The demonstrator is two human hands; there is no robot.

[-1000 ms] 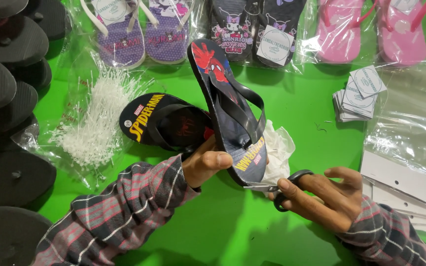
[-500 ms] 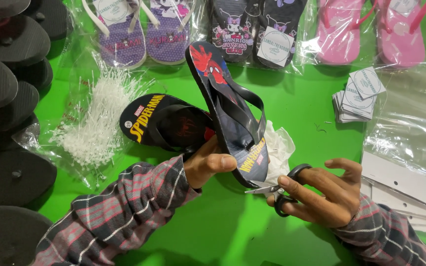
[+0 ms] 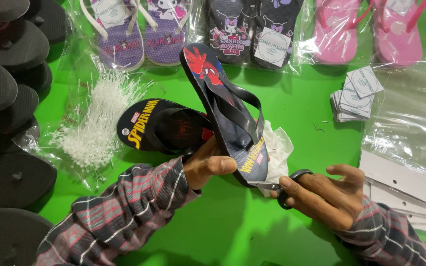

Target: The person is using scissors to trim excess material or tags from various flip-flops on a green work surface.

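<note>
Left hand clamped on the heel of a dark flip-flop, tilted up off the green table. Right hand closed around scissors, blades right at the heel edge beside the left thumb. Could nick that thumb or gouge the sole if tilted. White paper just behind.

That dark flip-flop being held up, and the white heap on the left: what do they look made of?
The dark flip-flop looks like soft foam or rubber with a matt printed sole; its glossier straps suggest moulded plastic or rubber. The left hand grips its heel. The white heap looks like thin translucent plastic strands, probably tag fasteners, though too fine to tell surely.
</note>
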